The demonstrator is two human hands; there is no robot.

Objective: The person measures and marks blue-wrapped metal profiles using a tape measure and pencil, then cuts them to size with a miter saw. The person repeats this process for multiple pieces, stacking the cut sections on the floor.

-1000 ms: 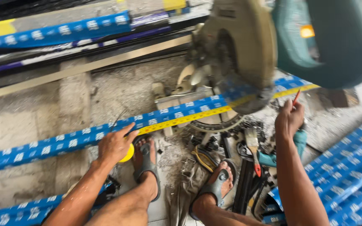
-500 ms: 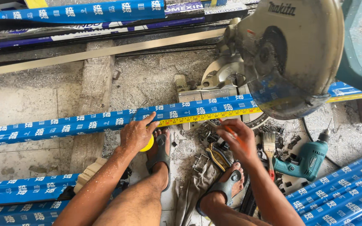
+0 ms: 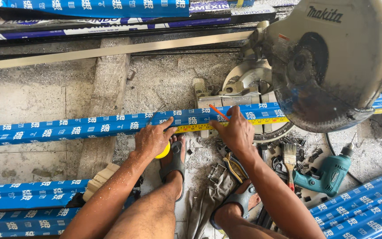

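The left hand [image 3: 152, 140] lies on the lower edge of a long blue wrapped bar [image 3: 89, 127] that runs flat across the floor from the left edge of the view to the saw. Its fingers [image 3: 166, 125] are stretched forward and close together, pressing a yellow tape measure [image 3: 163, 150] against the bar — the round yellow case shows under the palm, and the yellow tape blade [image 3: 191, 128] runs rightward along the bar's near edge.

The right hand [image 3: 235, 131] rests on the same bar, just right of the left hand and beside the saw's base. Its thumb and fingers pinch an orange pencil [image 3: 218, 112], whose tip points up and left over the blue wrapping, just above the tape blade.

The bar passes under a chop saw [image 3: 332, 66], whose grey blade guard hangs over the bar's right end. Both feet, in grey sandals [image 3: 173, 163], are planted on the dusty floor just below the bar — metal chips lie all about them.

To the right of the feet lie a paintbrush [image 3: 291, 156] and a teal power drill [image 3: 326, 175], near each other. More blue wrapped bars are stacked at the lower right [image 3: 363, 208], the lower left [image 3: 23, 197] and along the top edge.
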